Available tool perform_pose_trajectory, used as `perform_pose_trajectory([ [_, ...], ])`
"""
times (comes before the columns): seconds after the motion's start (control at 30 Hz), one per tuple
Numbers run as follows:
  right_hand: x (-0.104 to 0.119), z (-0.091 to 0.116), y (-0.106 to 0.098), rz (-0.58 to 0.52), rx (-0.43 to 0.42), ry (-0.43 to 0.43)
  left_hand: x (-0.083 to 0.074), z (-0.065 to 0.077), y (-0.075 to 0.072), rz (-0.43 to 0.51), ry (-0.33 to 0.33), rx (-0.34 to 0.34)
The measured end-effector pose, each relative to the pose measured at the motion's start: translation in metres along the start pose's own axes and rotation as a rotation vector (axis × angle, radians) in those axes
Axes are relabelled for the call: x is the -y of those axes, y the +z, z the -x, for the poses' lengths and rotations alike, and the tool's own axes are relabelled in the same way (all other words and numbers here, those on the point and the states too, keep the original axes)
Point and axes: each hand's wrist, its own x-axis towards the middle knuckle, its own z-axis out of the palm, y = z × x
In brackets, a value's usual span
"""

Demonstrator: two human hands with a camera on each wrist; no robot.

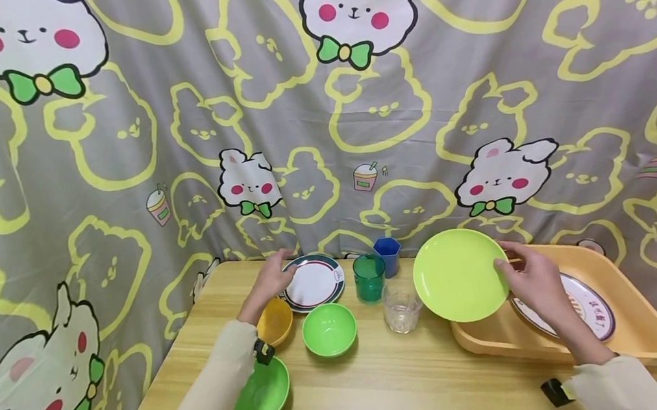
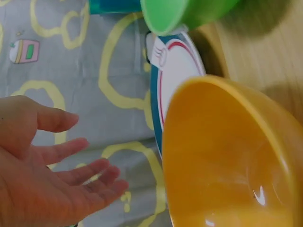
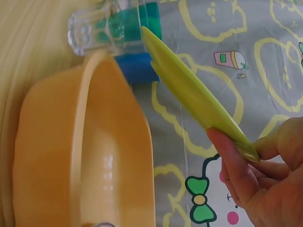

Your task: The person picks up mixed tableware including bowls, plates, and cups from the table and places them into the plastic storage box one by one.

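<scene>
While your right hand (image 1: 537,285) edge-pinches the lime-green plate (image 1: 459,276), presumably for control, your left hand (image 1: 268,286) spreads its fingers near the teal-rimmed plate (image 1: 315,283).

A grey curtain (image 1: 298,126) is hanging behind the tabletop (image 1: 374,390) and wrapping round its left side, falling in soft vertical folds. White rabbits (image 1: 355,28) with pink cheeks and green bows are dotting the cloth, while yellow-outlined animals (image 1: 383,110) and small pink drink cups (image 1: 365,177) are filling the spaces between. The tabletop is showing pale wood grain and is catching a soft, diffuse light.
</scene>
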Motion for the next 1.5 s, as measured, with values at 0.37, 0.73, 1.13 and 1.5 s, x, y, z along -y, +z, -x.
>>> perform_pose_trajectory([
  [0.37,-0.014,-0.009,-0.029,0.122,-0.002,-0.032,0.005,-0.017,-0.001,-0.031,-0.074,0.082],
  [0.73,-0.035,-0.009,-0.044,0.217,-0.042,-0.124,0.025,-0.023,-0.001,-0.086,-0.16,0.125],
  [1.13,-0.059,-0.008,-0.061,0.274,-0.033,-0.166,0.034,-0.029,0.0,0.044,-0.342,0.205],
  [1.5,-0.096,-0.004,-0.09,0.361,0.009,-0.099,0.039,-0.031,0.002,0.173,-0.528,0.284],
])
